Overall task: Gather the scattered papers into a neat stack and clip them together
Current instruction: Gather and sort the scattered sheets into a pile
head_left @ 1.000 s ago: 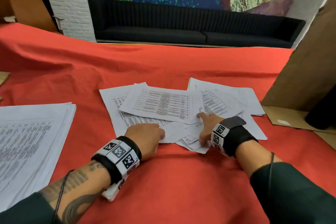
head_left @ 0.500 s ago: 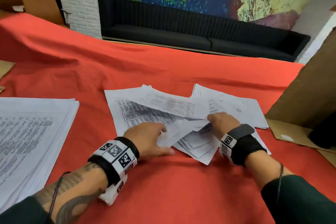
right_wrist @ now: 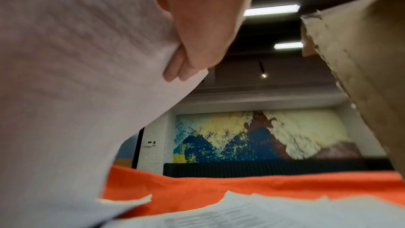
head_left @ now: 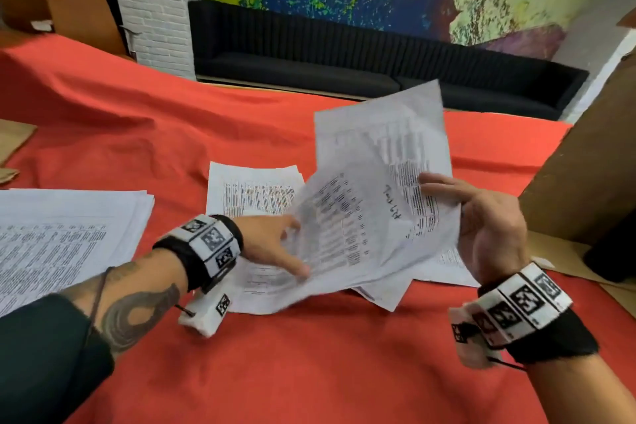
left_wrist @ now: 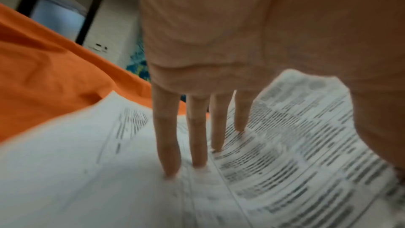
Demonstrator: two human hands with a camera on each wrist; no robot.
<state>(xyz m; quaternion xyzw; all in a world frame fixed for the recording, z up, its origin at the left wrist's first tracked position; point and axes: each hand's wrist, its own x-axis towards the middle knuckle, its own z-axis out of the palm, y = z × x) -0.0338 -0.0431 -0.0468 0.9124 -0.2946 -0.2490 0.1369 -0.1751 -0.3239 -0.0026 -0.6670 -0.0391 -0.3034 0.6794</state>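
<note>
The right hand (head_left: 488, 227) pinches a fan of sheets (head_left: 378, 203) by their right edge, lifted and tilted above the red surface (head_left: 309, 372). The left hand (head_left: 272, 244), fingers (left_wrist: 166, 138) straight, presses on papers (head_left: 254, 196) lying flat beneath. A separate stack (head_left: 62, 234) lies well to the left
</note>
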